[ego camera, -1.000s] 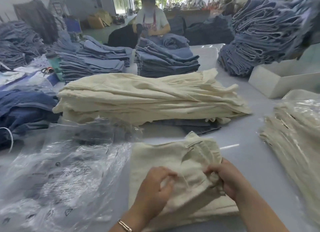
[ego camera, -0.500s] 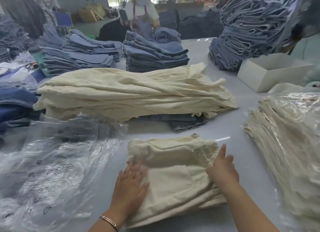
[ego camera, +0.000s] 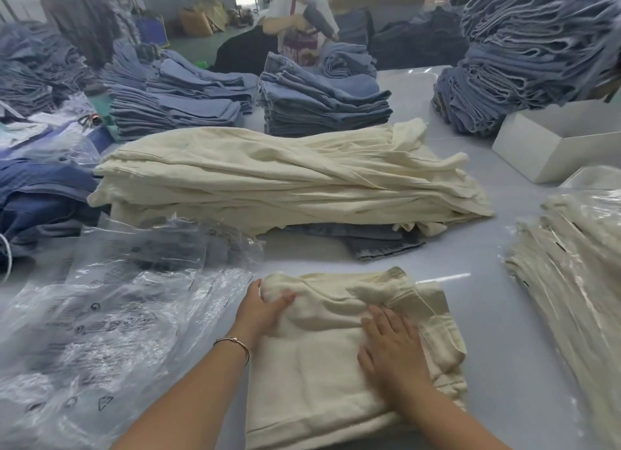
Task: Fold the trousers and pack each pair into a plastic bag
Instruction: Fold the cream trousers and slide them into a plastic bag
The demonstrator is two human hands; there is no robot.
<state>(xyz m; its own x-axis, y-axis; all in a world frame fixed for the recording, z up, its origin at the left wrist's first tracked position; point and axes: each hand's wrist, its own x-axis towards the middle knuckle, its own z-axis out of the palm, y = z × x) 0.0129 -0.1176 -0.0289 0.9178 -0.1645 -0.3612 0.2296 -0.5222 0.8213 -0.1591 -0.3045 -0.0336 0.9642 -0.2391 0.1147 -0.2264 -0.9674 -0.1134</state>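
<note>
Head view: we have the cream trousers (ego camera: 336, 365) folded on the surface (ego camera: 487, 281), our right hand (ego camera: 393, 352) flat on top and our left hand (ego camera: 265, 311) gripping the far-left corner. Bagging is still due; plastic bags (ego camera: 100, 315) lie left, seemingly bagged pairs (ego camera: 578, 281) right, an unfolded cream pile (ego camera: 285, 180) beyond.

A white open box (ego camera: 551, 143) is being kept at the table's right edge, near a tall heap of blue denim. A green bottle (ego camera: 100, 103) and red-handled scissors (ego camera: 89, 119) are being left at the far left. A person in an apron (ego camera: 302, 29) is being seen standing beyond the table (ego camera: 470, 301).
</note>
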